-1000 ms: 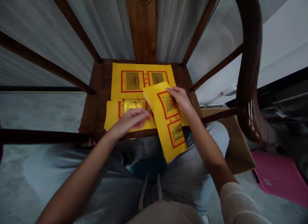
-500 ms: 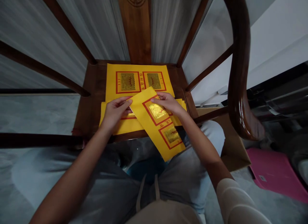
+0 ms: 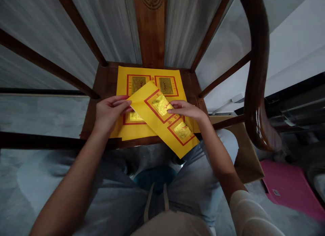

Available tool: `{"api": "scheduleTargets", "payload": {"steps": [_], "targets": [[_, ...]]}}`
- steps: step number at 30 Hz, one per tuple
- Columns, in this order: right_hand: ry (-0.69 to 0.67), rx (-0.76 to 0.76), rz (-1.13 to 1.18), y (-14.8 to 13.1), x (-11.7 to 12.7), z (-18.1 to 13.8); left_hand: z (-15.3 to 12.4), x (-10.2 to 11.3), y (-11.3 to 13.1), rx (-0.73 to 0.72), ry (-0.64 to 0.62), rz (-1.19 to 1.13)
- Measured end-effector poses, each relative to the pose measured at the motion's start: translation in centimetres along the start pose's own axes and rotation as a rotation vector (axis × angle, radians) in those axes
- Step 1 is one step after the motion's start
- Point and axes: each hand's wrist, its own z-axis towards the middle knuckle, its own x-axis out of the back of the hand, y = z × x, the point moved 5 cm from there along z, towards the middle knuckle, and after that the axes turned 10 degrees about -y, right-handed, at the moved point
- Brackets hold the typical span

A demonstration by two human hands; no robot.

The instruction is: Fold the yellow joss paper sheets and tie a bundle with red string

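Observation:
A folded sheet of yellow joss paper, with red frames and gold foil squares, lies slanted between my hands. My left hand is closed, thumb and fingers pinching its left corner. At the right long edge, my right hand grips the paper with its thumb on top near the upper foil square; some fingers are hidden. Below, flat joss paper sheets with the same print lie overlapping on the wooden chair seat.
The chair's carved back slat stands behind the seat, and a curved armrest rises at the right. A cardboard box and a pink panel are on the right. A blue round object shows between my knees.
The folded joss paper has shifted slightly up and tilted flatter. My left hand has moved left with its corner, and my right hand has slid down along the right edge.

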Motion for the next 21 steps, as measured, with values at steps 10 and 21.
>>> {"api": "scheduleTargets", "payload": {"steps": [10,21], "targets": [[0.096,-0.005,-0.119,0.0,2.9,-1.4,0.2,1.0,-0.3,0.063,-0.106,0.085],[0.124,-0.048,-0.729,-0.2,3.4,-1.0,1.1,2.0,-2.3,0.163,-0.255,0.359]]}}
